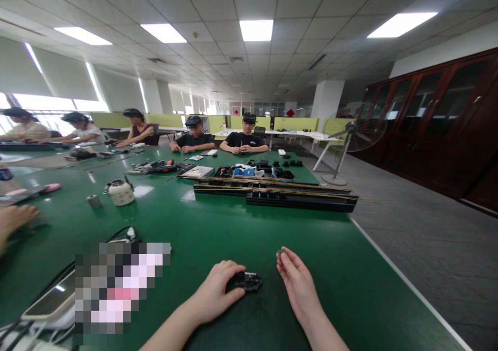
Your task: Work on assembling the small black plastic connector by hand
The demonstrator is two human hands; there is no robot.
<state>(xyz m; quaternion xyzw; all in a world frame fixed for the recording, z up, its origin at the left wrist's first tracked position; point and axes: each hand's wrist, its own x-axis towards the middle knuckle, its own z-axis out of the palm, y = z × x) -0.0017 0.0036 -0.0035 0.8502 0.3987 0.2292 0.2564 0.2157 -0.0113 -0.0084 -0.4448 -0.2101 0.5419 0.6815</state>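
Observation:
On the green table top (187, 237), close in front of me, lies a small black part (249, 281) with lighter details on its upper side. My left hand (220, 291) grips its left end between thumb and fingers. To the right and slightly above the table, my right hand (298, 278) pinches a tiny greyish piece (280, 252) between thumb and fingertips. What kind of piece it is cannot be made out. A gap of bare table separates the two hands.
Long black rails (301, 203) with thin brass-coloured rods lie across the table ahead. A phone (50, 294) and cables are at left, near another person's hand (17, 221). A patterned pot (121, 192) and metal cylinder (94, 201) stand beyond. Several people sit farther off.

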